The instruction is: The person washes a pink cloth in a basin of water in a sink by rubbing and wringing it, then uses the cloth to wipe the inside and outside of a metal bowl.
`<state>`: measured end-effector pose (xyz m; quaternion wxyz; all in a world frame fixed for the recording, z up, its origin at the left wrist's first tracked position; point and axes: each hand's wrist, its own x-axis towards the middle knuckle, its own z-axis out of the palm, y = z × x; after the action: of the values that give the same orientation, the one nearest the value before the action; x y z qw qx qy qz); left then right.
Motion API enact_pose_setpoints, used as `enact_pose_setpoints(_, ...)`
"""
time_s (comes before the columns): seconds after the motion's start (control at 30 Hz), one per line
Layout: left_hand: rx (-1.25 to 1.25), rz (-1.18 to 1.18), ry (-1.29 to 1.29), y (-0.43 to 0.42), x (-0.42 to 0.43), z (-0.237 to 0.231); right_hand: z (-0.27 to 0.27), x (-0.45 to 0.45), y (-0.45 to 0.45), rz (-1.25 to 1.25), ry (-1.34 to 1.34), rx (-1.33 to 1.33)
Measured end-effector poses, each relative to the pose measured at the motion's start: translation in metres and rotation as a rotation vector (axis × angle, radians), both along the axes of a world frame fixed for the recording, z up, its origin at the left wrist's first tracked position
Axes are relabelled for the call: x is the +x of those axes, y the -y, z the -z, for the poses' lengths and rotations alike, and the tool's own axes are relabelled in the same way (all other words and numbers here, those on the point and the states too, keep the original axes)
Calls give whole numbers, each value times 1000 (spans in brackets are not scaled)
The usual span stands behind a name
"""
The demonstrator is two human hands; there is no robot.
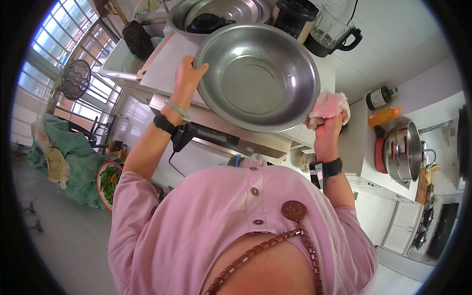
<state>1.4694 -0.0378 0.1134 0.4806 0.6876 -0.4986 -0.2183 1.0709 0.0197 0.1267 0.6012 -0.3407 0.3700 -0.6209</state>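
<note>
A wide stainless steel basin [254,83], with nothing in it, is tilted toward me over the front of the white counter. My left hand [189,79] grips its left rim, the thumb on the inner side. At the basin's right side my right hand [328,127] holds a pink and white cloth [330,107] bunched against or close to the outer rim; whether it touches is hard to tell. Part of the cloth lies behind the fingers. Behind the basin a larger metal bowl [180,18] stands on the counter with a black lid-like object [206,23] in it.
A blender jug [328,33] and a black-topped appliance [295,16] stand at the back right. To the left are a sink [121,59] and a dark woven object [137,40]. Bottles and a steel pot [400,151] stand on the right counter. A plate of green vegetables [110,184] is low left.
</note>
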Motion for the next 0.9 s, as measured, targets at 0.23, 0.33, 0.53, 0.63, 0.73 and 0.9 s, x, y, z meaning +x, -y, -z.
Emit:
enact_pose_setpoints(0.23,-79,41,-482,-21,-26,-30,16,-17,40,147,77,119)
enact_pose_setpoints(0.33,-154,83,-577,-35,-39,-59,28,-23,53,119,74,212)
enact_pose_setpoints(0.53,-363,182,-518,-50,-43,-118,29,-35,65,59,99,194)
enact_pose_setpoints(0.63,-419,204,-560,-55,-59,-150,26,-48,65,10,182,159)
enact_pose_setpoints(0.73,-481,178,-546,-52,-91,-171,27,-67,64,38,232,138)
enact_pose_setpoints(0.9,-567,208,-513,-36,-155,-190,39,-114,56,182,330,136)
